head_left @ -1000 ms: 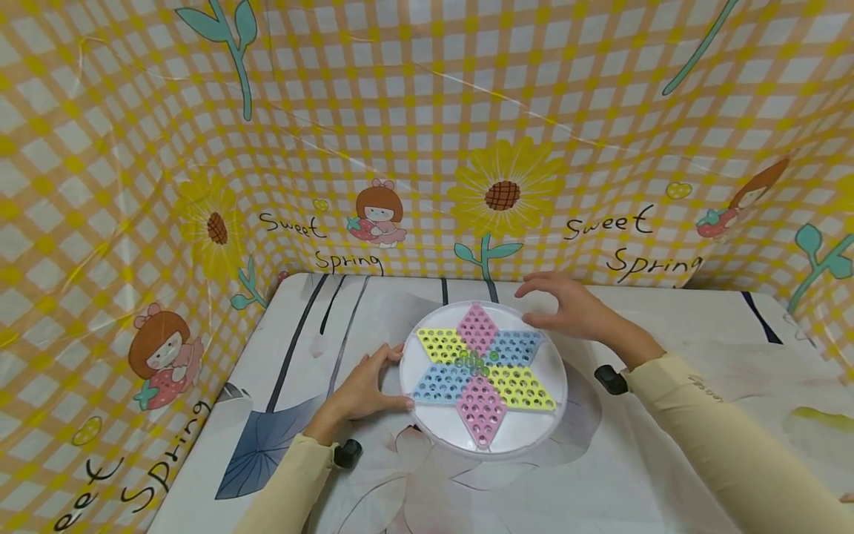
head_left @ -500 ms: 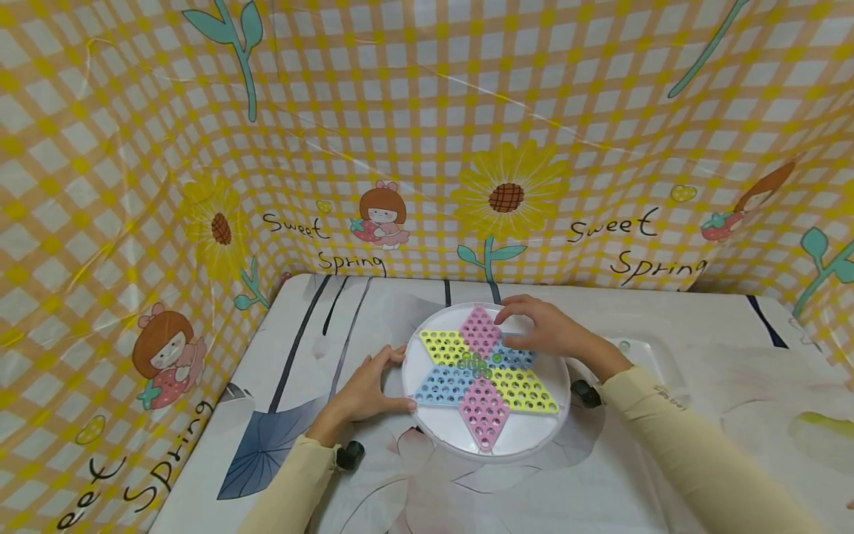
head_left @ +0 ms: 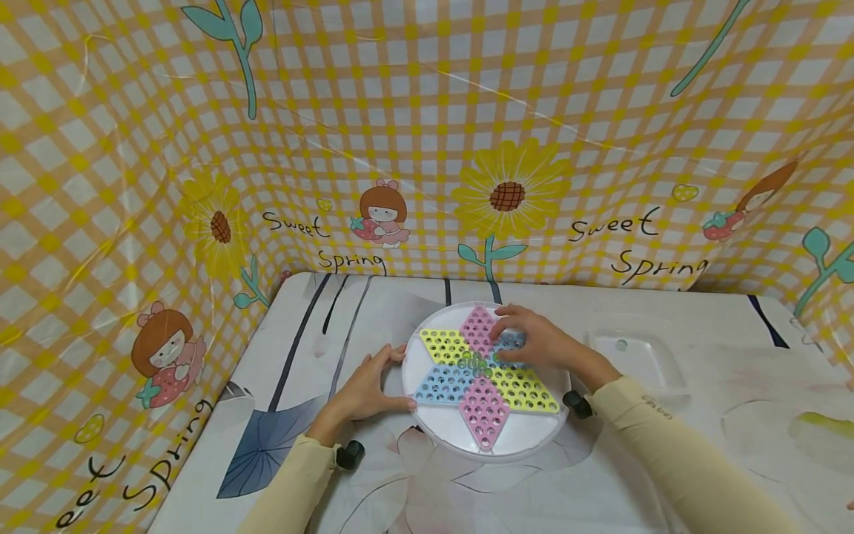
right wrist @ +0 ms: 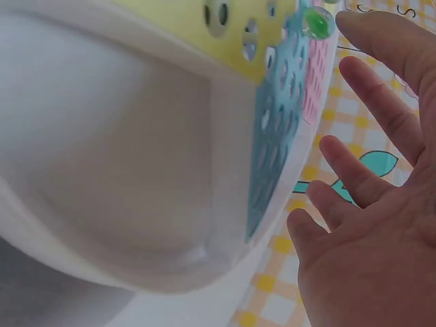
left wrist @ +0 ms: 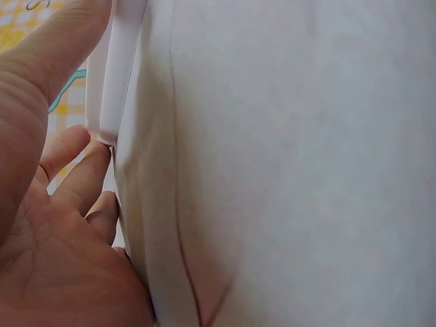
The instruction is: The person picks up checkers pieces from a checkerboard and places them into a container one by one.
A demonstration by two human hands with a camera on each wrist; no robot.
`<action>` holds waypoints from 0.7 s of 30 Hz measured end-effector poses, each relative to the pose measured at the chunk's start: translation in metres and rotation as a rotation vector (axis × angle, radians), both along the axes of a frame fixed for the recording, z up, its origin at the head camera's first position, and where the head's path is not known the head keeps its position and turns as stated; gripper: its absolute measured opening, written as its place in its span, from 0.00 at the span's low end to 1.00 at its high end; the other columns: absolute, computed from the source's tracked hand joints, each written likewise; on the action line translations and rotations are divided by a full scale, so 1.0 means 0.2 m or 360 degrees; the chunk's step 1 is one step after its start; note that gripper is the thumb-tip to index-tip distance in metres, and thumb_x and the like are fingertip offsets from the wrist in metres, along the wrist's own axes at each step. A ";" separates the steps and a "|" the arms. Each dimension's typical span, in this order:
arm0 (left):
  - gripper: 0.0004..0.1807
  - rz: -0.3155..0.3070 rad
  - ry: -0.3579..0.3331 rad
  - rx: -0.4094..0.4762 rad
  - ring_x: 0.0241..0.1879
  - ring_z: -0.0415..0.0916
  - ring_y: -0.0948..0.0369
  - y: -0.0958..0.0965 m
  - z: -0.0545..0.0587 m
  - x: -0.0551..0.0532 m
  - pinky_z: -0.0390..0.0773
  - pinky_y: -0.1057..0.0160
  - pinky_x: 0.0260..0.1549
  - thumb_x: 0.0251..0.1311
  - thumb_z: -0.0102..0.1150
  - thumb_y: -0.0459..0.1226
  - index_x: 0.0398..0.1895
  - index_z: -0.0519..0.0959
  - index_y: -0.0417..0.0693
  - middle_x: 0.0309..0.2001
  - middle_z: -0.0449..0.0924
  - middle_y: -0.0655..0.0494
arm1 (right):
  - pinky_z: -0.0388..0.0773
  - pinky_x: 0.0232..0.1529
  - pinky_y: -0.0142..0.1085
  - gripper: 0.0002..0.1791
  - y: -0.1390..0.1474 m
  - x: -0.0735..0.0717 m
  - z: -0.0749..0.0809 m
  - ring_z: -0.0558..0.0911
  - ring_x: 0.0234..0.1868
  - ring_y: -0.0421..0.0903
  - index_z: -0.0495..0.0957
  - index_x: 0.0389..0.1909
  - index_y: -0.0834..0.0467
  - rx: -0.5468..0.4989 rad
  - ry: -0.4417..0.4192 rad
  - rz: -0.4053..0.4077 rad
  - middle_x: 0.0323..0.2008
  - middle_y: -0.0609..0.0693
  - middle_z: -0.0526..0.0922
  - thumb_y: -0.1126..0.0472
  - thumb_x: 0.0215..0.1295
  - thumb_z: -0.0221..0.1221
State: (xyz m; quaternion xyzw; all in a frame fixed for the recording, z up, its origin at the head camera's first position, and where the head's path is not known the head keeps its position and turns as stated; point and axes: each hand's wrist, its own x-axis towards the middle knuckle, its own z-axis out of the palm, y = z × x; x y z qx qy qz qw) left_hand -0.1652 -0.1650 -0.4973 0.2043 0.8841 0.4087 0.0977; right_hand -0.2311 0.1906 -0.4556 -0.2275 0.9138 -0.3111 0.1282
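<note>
A round white Chinese checkers board (head_left: pixel 434 434) lies on the table, its star made of pink, yellow and blue points. Several green glass marbles (head_left: pixel 475 364) sit near its centre. My left hand (head_left: pixel 363 389) rests at the board's left rim, thumb and fingertips spread along the edge. In the left wrist view those fingers (left wrist: pixel 82 177) meet the white rim. My right hand (head_left: pixel 537 341) is over the blue and pink points at the upper right. In the right wrist view, its thumb (right wrist: pixel 371 30) tip is right at a green marble (right wrist: pixel 318 24), with the other fingers spread apart from it.
A clear plastic tray (head_left: pixel 657 371) with one greenish marble (head_left: pixel 622 345) in it lies right of the board. A flowered cloth (head_left: pixel 720 326) covers the table. A yellow checked sheet (head_left: pixel 414 148) hangs behind and at the sides.
My right hand has moved left and down from beyond the board's upper right edge to over its marbles, uncovering the clear tray. My left hand has stayed at the rim.
</note>
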 end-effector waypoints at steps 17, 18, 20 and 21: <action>0.40 0.0000 -0.0005 -0.0006 0.79 0.53 0.52 0.00 -0.01 0.00 0.35 0.39 0.78 0.47 0.83 0.47 0.60 0.70 0.47 0.78 0.62 0.56 | 0.50 0.73 0.71 0.06 -0.02 0.03 -0.05 0.53 0.77 0.72 0.84 0.36 0.47 -0.0005 -0.0153 -0.0073 0.75 0.62 0.63 0.59 0.62 0.72; 0.40 -0.0001 -0.0004 -0.0005 0.79 0.53 0.52 0.00 -0.01 0.00 0.35 0.39 0.78 0.47 0.83 0.47 0.60 0.70 0.47 0.78 0.62 0.56 | 0.50 0.72 0.71 0.06 -0.02 0.03 -0.05 0.53 0.77 0.72 0.84 0.36 0.48 -0.0008 -0.0151 -0.0072 0.75 0.63 0.63 0.59 0.62 0.72; 0.41 -0.0001 -0.0001 -0.0006 0.79 0.52 0.52 -0.01 -0.01 0.00 0.35 0.40 0.78 0.47 0.83 0.47 0.60 0.70 0.47 0.78 0.61 0.56 | 0.50 0.73 0.71 0.06 -0.01 0.03 -0.05 0.53 0.77 0.72 0.84 0.36 0.48 -0.0022 -0.0158 -0.0079 0.75 0.63 0.63 0.59 0.63 0.72; 0.41 0.0000 -0.0001 -0.0005 0.79 0.52 0.52 -0.01 0.00 0.00 0.35 0.40 0.78 0.47 0.83 0.47 0.60 0.70 0.47 0.78 0.61 0.56 | 0.50 0.73 0.71 0.06 -0.01 0.03 -0.05 0.53 0.77 0.72 0.84 0.36 0.48 -0.0029 -0.0159 -0.0079 0.75 0.63 0.64 0.59 0.63 0.72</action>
